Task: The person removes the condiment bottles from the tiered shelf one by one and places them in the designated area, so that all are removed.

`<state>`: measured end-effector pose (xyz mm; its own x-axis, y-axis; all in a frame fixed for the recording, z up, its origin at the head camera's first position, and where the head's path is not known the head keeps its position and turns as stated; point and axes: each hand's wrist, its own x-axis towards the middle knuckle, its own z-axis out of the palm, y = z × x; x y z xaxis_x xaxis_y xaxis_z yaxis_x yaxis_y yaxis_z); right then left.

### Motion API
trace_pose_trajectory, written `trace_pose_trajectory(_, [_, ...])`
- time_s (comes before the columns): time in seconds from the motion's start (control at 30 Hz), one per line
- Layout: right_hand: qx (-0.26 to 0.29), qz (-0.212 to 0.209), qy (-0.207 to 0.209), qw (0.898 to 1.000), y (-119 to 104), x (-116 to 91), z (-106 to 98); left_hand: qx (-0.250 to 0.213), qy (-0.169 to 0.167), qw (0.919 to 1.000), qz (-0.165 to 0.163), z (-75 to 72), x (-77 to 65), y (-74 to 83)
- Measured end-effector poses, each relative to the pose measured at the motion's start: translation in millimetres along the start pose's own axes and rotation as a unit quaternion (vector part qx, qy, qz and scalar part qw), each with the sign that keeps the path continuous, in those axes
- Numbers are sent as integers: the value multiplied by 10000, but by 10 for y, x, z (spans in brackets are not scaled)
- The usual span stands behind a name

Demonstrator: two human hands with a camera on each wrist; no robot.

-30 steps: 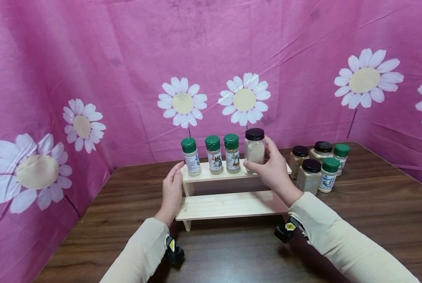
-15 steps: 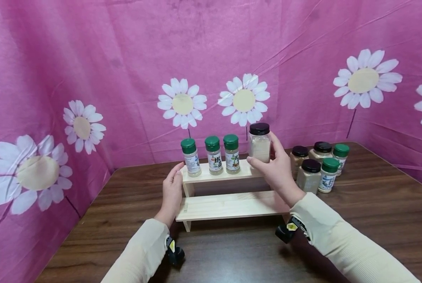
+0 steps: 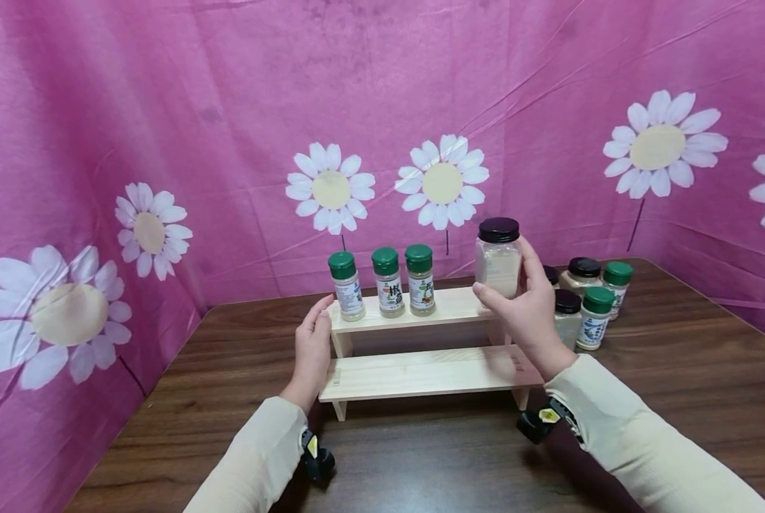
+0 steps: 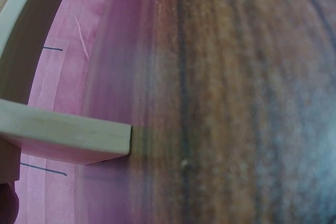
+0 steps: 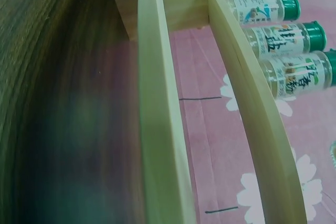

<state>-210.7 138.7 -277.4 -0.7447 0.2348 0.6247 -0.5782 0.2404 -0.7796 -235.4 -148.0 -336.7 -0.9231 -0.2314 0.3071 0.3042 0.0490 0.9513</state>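
Observation:
My right hand (image 3: 526, 310) grips a clear spice jar (image 3: 499, 267) with a black lid and pale powder inside. The jar is held upright near the right end of the wooden two-tier rack (image 3: 420, 370), its base partly hidden by my thumb. On the upper shelf stand three green-capped spice shakers: the left shaker (image 3: 348, 288) apart, the middle shaker (image 3: 390, 285) and the right shaker (image 3: 420, 281) closer together. My left hand (image 3: 311, 349) rests against the rack's left end with fingers extended. In the right wrist view, the three shakers (image 5: 296, 74) line the upper shelf (image 5: 252, 108).
Right of the rack, several other jars stand on the dark wood table (image 3: 420, 463): a black-lidded jar (image 3: 584, 274), another jar (image 3: 568, 324) partly behind my right hand, and green-capped shakers (image 3: 595, 320). A pink flowered cloth (image 3: 382, 85) hangs behind.
My right hand has lifted the black-lidded jar from beside the right shaker and carried it rightward toward the shelf's end. My left hand and the three shakers stay put.

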Motion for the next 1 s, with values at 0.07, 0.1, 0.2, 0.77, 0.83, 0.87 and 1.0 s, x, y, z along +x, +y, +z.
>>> trace_pose_trajectory(0.07, [145,-14,92,9999,-8,-3,-37,-17,2,10000,0,2,0,-2])
trace_pose_trajectory(0.1, [166,-22,140,9998,-8,-3,-57,-17,11,10000,3,3,-1,-1])
trace_pose_trajectory(0.2, [195,-62,291,9994,-10,0,-122,12,35,10000,35,3,0,-1])
trace_pose_trajectory(0.77, [-83,-232,856,9960,95,52,-595,-63,56,10000,-25,8,-20,16])
trace_pose_trajectory(0.83, [-225,-221,923,9952,113,56,-653,-47,48,10000,4,6,-17,11])
trace_pose_trajectory(0.87, [-300,-217,952,9948,123,59,-682,-47,35,10000,18,5,-13,6])
trace_pose_trajectory(1.0, [-508,-224,1031,9931,167,75,-808,37,19,10000,43,3,5,-8])
